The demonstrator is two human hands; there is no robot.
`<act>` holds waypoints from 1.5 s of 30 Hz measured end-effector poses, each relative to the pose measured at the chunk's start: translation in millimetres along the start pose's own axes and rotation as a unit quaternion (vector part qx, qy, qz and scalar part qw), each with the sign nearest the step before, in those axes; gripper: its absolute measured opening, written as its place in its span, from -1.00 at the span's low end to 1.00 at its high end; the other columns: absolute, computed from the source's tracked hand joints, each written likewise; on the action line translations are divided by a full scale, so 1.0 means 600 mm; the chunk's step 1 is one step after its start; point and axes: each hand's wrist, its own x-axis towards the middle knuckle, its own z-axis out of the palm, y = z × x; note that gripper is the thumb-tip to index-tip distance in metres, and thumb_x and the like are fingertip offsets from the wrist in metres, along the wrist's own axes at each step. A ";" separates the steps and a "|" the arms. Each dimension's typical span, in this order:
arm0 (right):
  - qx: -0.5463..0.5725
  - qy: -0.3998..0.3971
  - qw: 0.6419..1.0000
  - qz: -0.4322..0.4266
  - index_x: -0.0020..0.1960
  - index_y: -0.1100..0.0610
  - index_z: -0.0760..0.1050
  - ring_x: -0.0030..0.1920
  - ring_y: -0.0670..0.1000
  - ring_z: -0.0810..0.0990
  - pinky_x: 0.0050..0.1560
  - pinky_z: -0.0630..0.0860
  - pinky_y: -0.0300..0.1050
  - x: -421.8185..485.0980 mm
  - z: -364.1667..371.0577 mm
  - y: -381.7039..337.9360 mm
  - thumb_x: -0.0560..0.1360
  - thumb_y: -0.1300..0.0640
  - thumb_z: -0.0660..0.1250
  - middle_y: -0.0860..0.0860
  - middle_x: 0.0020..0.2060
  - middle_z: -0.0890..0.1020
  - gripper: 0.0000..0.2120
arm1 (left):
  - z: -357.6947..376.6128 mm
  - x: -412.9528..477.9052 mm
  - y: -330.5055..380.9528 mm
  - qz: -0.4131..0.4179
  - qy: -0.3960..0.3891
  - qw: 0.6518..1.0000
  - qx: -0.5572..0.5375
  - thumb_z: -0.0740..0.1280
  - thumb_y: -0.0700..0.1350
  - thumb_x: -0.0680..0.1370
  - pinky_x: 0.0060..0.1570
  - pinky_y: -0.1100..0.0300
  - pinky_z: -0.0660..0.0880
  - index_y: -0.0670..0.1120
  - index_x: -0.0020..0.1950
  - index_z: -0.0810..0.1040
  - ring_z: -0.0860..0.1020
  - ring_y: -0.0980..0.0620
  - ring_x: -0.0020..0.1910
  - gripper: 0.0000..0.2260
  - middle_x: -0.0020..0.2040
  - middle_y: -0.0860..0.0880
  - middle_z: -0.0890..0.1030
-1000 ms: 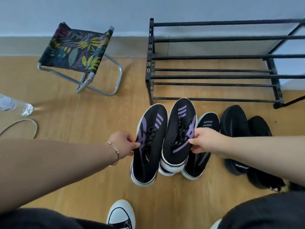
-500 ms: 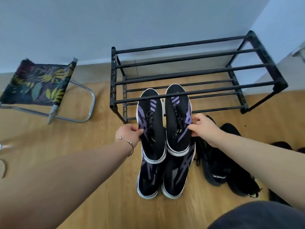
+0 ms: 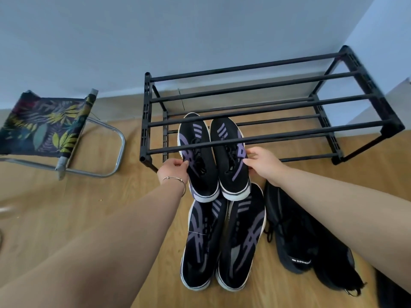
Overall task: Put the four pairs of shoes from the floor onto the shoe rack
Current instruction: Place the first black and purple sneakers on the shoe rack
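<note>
The left hand (image 3: 173, 173), wearing a thin metal bangle at the wrist, is gripping the outer edge of a black knit sneaker with purple stripes and a white sole (image 3: 198, 161). The right hand (image 3: 263, 162) is pinching the outer side of the matching black and purple right sneaker (image 3: 229, 161) with thumb and fingers closed on the upper. Both shoes are lying side by side, touching, with their toes pointing toward the wall and passing under the front bar of the top tier of a black metal shoe rack of parallel rods (image 3: 266, 136). Their heels are sticking out in front of the rack. Whether the soles are resting on the lower tier's rods is not clear from this angle.

On the light wooden floor (image 3: 89, 207) just in front of the rack, a second pair of black sneakers with purple and grey markings (image 3: 222, 243) is lying with toes toward the held pair, the toes partly covered by the held shoes' heels. Just to the right of that pair, a pair of all-black lace-up shoes (image 3: 295, 236) is lying on the floor, partly hidden by the right forearm. To the left of the rack, well apart from it, a folding stool with a dark leaf-print fabric seat and a silver tube frame (image 3: 51, 127) is standing near the pale blue wall (image 3: 200, 30).
</note>
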 end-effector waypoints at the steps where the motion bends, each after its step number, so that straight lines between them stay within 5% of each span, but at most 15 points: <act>1: -0.007 0.001 1.000 -0.001 0.42 0.18 0.43 0.29 0.12 0.55 0.31 0.50 0.09 0.001 0.002 0.000 0.59 0.22 0.32 0.13 0.32 0.57 -0.60 | 0.001 0.001 0.001 -0.003 -0.001 1.000 0.002 0.36 0.03 0.56 -0.13 0.15 0.50 -0.02 0.01 0.65 0.60 -0.03 -0.18 -0.84 -0.13 -0.02 0.67; 8: 0.001 -0.029 0.999 -0.014 0.46 0.06 0.43 0.36 0.06 0.49 0.39 0.41 0.05 0.005 0.007 0.015 0.58 0.21 0.34 0.02 0.36 0.55 -0.55 | 0.008 -0.001 -0.039 0.008 -0.061 0.994 -0.086 0.38 -0.07 0.56 0.28 0.03 0.51 0.00 0.34 0.56 0.61 0.02 0.15 -0.66 0.17 0.05 0.66; 13: 0.000 -0.011 0.999 -0.036 0.48 0.04 0.41 0.37 0.05 0.47 0.40 0.39 0.04 0.023 0.015 0.005 0.59 0.17 0.33 0.00 0.38 0.53 -0.54 | 0.007 0.001 -0.036 0.014 -0.076 0.987 -0.141 0.38 -0.12 0.57 0.27 0.16 0.42 0.01 0.45 0.47 0.54 0.10 0.20 -0.57 0.24 0.08 0.60; 24: 0.025 -0.017 0.999 -0.034 0.46 -0.08 0.41 0.35 0.12 0.50 0.38 0.45 0.20 0.057 0.033 -0.038 0.57 0.14 0.36 0.02 0.36 0.55 -0.52 | 0.003 0.040 0.009 -0.017 -0.075 0.987 -0.141 0.32 -0.18 0.60 0.35 -0.05 0.47 0.08 0.49 0.40 0.51 -0.11 0.35 -0.53 0.35 -0.04 0.56; 37: -0.005 -0.001 1.000 -0.027 0.42 0.03 0.47 0.27 0.10 0.56 0.32 0.50 0.06 0.050 0.031 -0.034 0.58 0.14 0.35 0.02 0.29 0.61 -0.59 | 0.008 0.049 0.010 -0.031 -0.071 0.989 -0.128 0.25 -0.32 0.60 0.31 0.03 0.48 0.14 0.45 0.43 0.53 -0.12 0.31 -0.49 0.31 -0.05 0.59; 42: 0.026 0.022 0.999 -0.009 0.35 0.03 0.53 0.24 0.12 0.60 0.34 0.51 0.12 0.061 0.039 -0.034 0.56 0.11 0.38 0.05 0.22 0.66 -0.64 | 0.011 0.053 0.016 -0.048 -0.027 0.988 -0.148 0.15 -0.38 0.58 0.01 0.19 0.54 0.18 0.44 0.45 0.58 -0.03 -0.01 -0.43 0.23 -0.04 0.60; 45: 0.020 0.019 1.000 0.000 0.35 0.10 0.53 0.27 0.13 0.58 0.32 0.50 0.05 0.062 0.048 -0.037 0.57 0.09 0.38 0.07 0.25 0.64 -0.64 | 0.008 0.050 0.016 -0.045 -0.022 0.992 -0.118 0.12 -0.38 0.57 0.10 0.12 0.58 0.18 0.47 0.40 0.60 -0.07 -0.03 -0.40 0.15 -0.07 0.61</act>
